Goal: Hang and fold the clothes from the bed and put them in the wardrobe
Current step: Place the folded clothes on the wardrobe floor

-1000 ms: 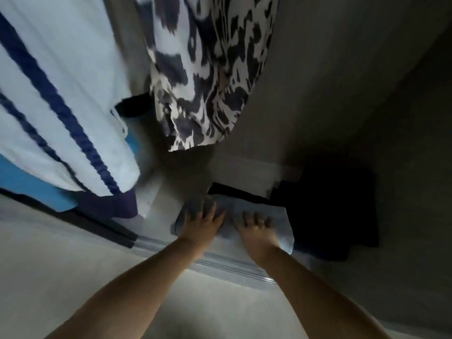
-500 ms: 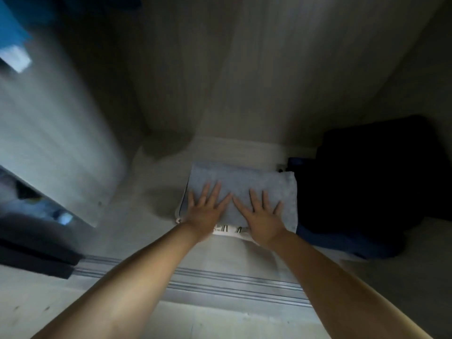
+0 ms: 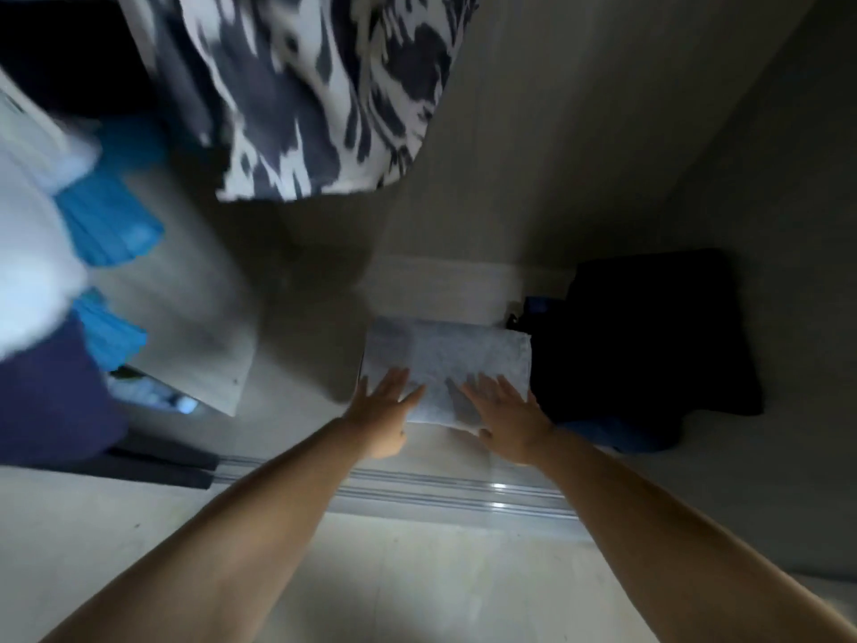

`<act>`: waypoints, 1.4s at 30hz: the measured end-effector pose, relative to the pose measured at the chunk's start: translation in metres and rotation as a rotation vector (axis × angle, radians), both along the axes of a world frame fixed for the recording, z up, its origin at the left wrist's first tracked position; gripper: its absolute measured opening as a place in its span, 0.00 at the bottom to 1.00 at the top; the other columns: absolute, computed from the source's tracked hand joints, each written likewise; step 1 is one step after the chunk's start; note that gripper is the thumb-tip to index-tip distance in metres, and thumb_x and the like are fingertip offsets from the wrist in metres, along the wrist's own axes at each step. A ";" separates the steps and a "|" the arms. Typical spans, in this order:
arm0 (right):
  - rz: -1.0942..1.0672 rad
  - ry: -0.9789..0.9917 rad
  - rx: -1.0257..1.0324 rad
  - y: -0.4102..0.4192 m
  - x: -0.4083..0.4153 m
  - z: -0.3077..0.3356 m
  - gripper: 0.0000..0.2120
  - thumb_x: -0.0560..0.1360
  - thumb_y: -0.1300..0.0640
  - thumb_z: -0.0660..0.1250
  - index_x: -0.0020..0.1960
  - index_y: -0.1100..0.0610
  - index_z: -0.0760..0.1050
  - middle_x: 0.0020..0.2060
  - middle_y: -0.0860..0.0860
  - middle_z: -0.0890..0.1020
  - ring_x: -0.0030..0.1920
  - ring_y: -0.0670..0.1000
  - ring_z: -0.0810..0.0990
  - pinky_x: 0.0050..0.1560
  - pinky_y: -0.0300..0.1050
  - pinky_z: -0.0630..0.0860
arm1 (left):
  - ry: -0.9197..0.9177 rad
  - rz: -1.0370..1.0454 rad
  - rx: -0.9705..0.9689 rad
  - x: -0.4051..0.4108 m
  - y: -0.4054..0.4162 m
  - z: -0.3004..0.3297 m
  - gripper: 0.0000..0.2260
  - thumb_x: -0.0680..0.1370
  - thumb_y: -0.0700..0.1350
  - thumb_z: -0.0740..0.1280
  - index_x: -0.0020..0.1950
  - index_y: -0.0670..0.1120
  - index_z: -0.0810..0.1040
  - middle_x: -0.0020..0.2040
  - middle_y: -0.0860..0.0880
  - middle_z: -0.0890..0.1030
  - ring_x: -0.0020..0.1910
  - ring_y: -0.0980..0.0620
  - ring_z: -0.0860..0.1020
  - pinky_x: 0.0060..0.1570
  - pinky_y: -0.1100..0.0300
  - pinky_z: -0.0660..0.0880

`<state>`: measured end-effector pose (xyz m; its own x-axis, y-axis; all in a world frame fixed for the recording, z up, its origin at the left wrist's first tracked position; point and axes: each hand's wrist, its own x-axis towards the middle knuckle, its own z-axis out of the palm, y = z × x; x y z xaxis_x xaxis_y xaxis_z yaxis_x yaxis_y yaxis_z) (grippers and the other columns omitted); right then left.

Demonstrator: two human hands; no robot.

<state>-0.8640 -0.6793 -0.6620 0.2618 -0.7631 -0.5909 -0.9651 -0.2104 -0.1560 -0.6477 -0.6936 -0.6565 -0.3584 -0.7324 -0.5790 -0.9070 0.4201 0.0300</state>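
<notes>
A folded light grey-blue garment (image 3: 457,359) lies flat on the wardrobe floor (image 3: 301,355), in the middle of the head view. My left hand (image 3: 382,417) is at its near left corner, fingers apart and empty. My right hand (image 3: 508,417) hovers at its near right edge, fingers spread, holding nothing. Both hands sit at the garment's front edge, over or just off it. Above, a black-and-white patterned garment (image 3: 315,85) hangs down. At the left hang a white garment (image 3: 32,252), a bright blue one (image 3: 109,225) and a dark navy one (image 3: 46,392).
A dark pile of folded clothes (image 3: 649,341) sits right of the grey garment, on something blue (image 3: 607,433). The wardrobe's sliding-door track (image 3: 440,494) runs across in front. A pale panel (image 3: 185,327) stands at the left. Light floor (image 3: 417,587) lies below my arms.
My hands have slid back from flat on top of the folded garment to its near edge. The view has tilted up, bringing the hanging clothes back into sight.
</notes>
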 end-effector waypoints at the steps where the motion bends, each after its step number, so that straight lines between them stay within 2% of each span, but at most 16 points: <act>1: 0.004 -0.001 0.012 0.008 -0.002 0.018 0.33 0.81 0.51 0.57 0.78 0.47 0.42 0.78 0.53 0.48 0.77 0.56 0.49 0.73 0.60 0.55 | 0.007 -0.006 0.007 -0.002 0.007 0.017 0.33 0.79 0.44 0.59 0.79 0.51 0.44 0.79 0.45 0.42 0.78 0.47 0.41 0.74 0.41 0.46; 3: 0.000 0.000 0.011 0.022 -0.005 0.058 0.27 0.81 0.53 0.56 0.78 0.54 0.52 0.74 0.58 0.61 0.72 0.57 0.63 0.69 0.54 0.66 | 0.030 -0.015 0.015 -0.009 0.018 0.056 0.31 0.80 0.44 0.58 0.79 0.49 0.46 0.79 0.44 0.50 0.77 0.46 0.49 0.73 0.43 0.51; 4: -0.008 0.012 0.004 0.028 -0.006 0.080 0.24 0.81 0.53 0.55 0.76 0.56 0.57 0.71 0.59 0.67 0.69 0.58 0.68 0.65 0.51 0.69 | 0.038 -0.022 0.017 -0.015 0.023 0.077 0.30 0.80 0.45 0.58 0.79 0.48 0.48 0.77 0.43 0.56 0.76 0.45 0.56 0.72 0.45 0.56; 6: -0.032 0.037 -0.013 0.040 -0.004 0.127 0.19 0.82 0.55 0.53 0.72 0.57 0.64 0.65 0.59 0.74 0.64 0.58 0.74 0.59 0.48 0.72 | 0.064 -0.034 0.030 -0.028 0.034 0.122 0.26 0.80 0.45 0.57 0.78 0.46 0.54 0.69 0.41 0.70 0.67 0.43 0.70 0.62 0.50 0.67; 8: -0.053 0.035 -0.038 0.052 -0.003 0.174 0.17 0.82 0.55 0.52 0.68 0.57 0.68 0.61 0.59 0.77 0.60 0.59 0.77 0.52 0.46 0.73 | 0.114 -0.004 0.052 -0.039 0.044 0.167 0.21 0.80 0.44 0.56 0.73 0.45 0.63 0.63 0.42 0.76 0.60 0.42 0.76 0.51 0.53 0.72; 12: -0.151 -0.004 -0.101 0.075 0.000 0.262 0.14 0.82 0.53 0.54 0.61 0.56 0.73 0.57 0.57 0.79 0.56 0.57 0.79 0.43 0.42 0.67 | 0.188 0.058 0.068 -0.050 0.064 0.249 0.16 0.80 0.44 0.55 0.67 0.45 0.71 0.60 0.43 0.78 0.58 0.43 0.77 0.49 0.55 0.72; 17: -0.302 0.006 -0.094 0.096 -0.001 0.355 0.14 0.80 0.52 0.56 0.60 0.53 0.76 0.57 0.56 0.80 0.55 0.58 0.79 0.47 0.44 0.73 | 0.287 0.106 0.012 -0.053 0.085 0.340 0.11 0.78 0.46 0.58 0.58 0.47 0.75 0.55 0.44 0.80 0.55 0.41 0.78 0.46 0.56 0.72; 20: -0.356 0.002 -0.111 0.117 -0.007 0.398 0.13 0.78 0.51 0.57 0.56 0.52 0.77 0.53 0.56 0.81 0.51 0.59 0.80 0.42 0.41 0.70 | 0.296 0.063 -0.027 -0.053 0.094 0.384 0.12 0.79 0.47 0.58 0.59 0.47 0.76 0.57 0.43 0.80 0.56 0.41 0.78 0.47 0.56 0.71; 23: -0.467 0.018 -0.149 0.140 -0.016 0.434 0.12 0.77 0.53 0.58 0.54 0.53 0.78 0.52 0.56 0.82 0.50 0.59 0.80 0.42 0.42 0.68 | 0.315 -0.028 -0.053 -0.058 0.100 0.423 0.13 0.78 0.45 0.58 0.60 0.48 0.76 0.58 0.43 0.80 0.55 0.42 0.78 0.46 0.56 0.72; 25: -0.531 0.029 -0.177 0.161 -0.024 0.452 0.13 0.78 0.52 0.57 0.56 0.53 0.77 0.53 0.57 0.81 0.51 0.60 0.80 0.42 0.43 0.69 | 0.347 -0.076 -0.062 -0.066 0.104 0.448 0.13 0.78 0.45 0.57 0.58 0.50 0.77 0.56 0.44 0.80 0.52 0.42 0.78 0.42 0.58 0.69; 28: -0.581 0.054 -0.195 0.198 -0.035 0.478 0.15 0.79 0.51 0.54 0.60 0.52 0.75 0.56 0.56 0.80 0.55 0.60 0.79 0.47 0.45 0.73 | 0.376 -0.188 -0.059 -0.084 0.114 0.481 0.12 0.79 0.45 0.56 0.57 0.50 0.77 0.55 0.45 0.80 0.49 0.42 0.78 0.41 0.59 0.66; 35: -0.738 0.166 -0.253 0.304 -0.093 0.541 0.15 0.80 0.52 0.53 0.58 0.55 0.75 0.55 0.56 0.80 0.54 0.59 0.80 0.44 0.44 0.71 | 0.391 -0.534 -0.064 -0.183 0.191 0.542 0.15 0.78 0.44 0.55 0.60 0.49 0.77 0.59 0.45 0.79 0.56 0.42 0.77 0.51 0.56 0.73; 42: -1.001 0.238 -0.265 0.436 -0.191 0.584 0.14 0.78 0.55 0.55 0.57 0.55 0.77 0.55 0.54 0.80 0.54 0.57 0.80 0.49 0.47 0.75 | 0.445 -0.818 -0.126 -0.315 0.298 0.585 0.14 0.78 0.45 0.57 0.59 0.48 0.77 0.60 0.43 0.78 0.58 0.41 0.76 0.53 0.54 0.72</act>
<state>-1.0549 -0.2433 -0.0780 -0.6575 -0.6785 -0.3277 -0.7167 0.6974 -0.0058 -0.9624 -0.3960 -0.0714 -0.9588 -0.2033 -0.1982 -0.2448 0.9456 0.2142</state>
